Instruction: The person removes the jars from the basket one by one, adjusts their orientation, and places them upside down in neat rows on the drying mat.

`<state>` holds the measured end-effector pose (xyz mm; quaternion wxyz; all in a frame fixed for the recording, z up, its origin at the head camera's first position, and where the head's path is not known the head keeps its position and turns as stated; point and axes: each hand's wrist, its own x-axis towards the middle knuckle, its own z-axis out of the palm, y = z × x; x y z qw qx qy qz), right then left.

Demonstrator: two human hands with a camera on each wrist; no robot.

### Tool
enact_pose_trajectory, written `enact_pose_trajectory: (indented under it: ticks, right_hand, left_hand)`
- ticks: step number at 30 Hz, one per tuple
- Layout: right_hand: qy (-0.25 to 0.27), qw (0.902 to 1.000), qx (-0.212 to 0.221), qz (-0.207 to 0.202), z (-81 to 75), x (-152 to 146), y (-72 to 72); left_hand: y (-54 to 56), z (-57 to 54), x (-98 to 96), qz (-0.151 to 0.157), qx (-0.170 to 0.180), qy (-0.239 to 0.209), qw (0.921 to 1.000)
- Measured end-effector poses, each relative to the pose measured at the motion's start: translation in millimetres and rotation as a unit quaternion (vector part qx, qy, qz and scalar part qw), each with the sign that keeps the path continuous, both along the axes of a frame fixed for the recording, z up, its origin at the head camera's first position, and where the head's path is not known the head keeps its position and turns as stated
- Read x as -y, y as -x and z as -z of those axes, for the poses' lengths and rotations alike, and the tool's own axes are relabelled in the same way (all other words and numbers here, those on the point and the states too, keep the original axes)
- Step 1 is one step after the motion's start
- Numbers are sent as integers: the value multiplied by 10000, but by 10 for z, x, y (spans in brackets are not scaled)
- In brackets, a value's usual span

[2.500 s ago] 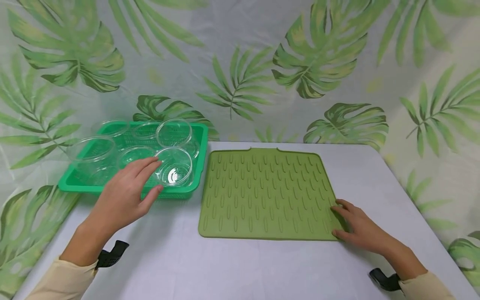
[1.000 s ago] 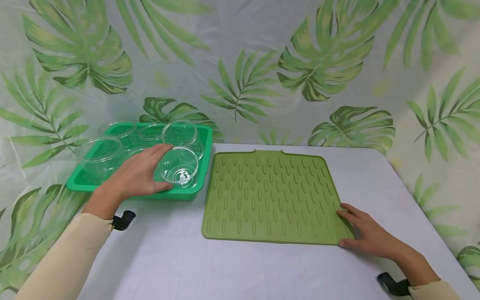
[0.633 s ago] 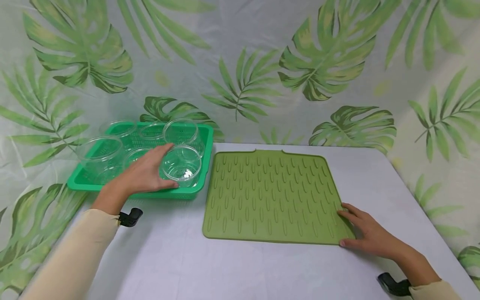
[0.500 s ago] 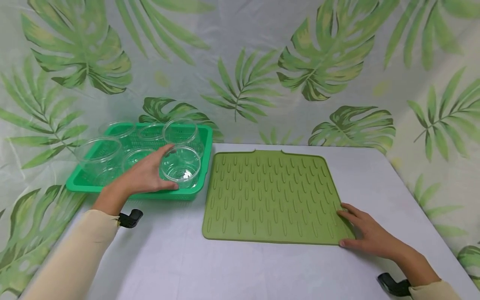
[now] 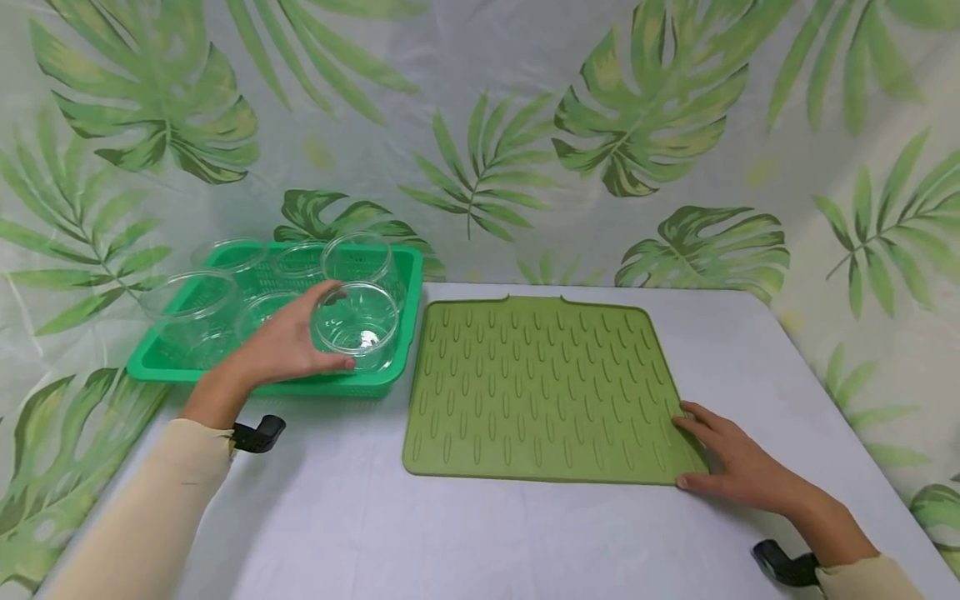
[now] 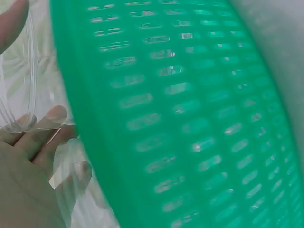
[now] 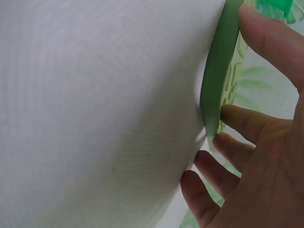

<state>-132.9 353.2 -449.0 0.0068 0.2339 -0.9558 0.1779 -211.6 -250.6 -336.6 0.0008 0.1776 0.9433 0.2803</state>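
My left hand [image 5: 288, 337] grips a round clear bowl [image 5: 356, 321] at the front right of the green basket [image 5: 401, 354]. The thumb lies on the bowl's near side and the fingers reach round its far left side. In the left wrist view, the hand's fingers [image 6: 35, 137] show through the clear bowl wall, beside the basket's slotted side. At the lower right corner of the olive green ridged mat [image 5: 540, 392], my right hand [image 5: 738, 462] rests with thumb and fingertips spread along the edge. The right wrist view shows its fingers [image 7: 247, 121] loosely bent, touching the mat's edge.
Several other clear bowls [image 5: 191, 312] stand in the basket, left of and behind the gripped one. The mat lies flat on a white tablecloth [image 5: 480, 542]. A leaf-patterned curtain [image 5: 480, 142] hangs behind the table.
My left hand has come from above the basket's front, moved right and taken hold of the front right bowl, which now stands slightly higher. The right hand has stayed at the mat's edge.
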Motion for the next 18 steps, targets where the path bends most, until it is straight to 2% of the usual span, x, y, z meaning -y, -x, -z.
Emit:
enact_pose_trajectory:
  ticks: [8,13,18]
  right_hand:
    - [99,9999,91,-14,-10,8,12]
    - [38,10000,6,3,1,4,7]
    - [13,10000,-11,-13,8,-13,9]
  left_hand:
    - [-80,-209,-10,-166,-38,-724,9972]
    - [-130,-314,-36,-97,-98,-1284,9916]
    - [-158,-403,-89,-49,-136,-1531,9881]
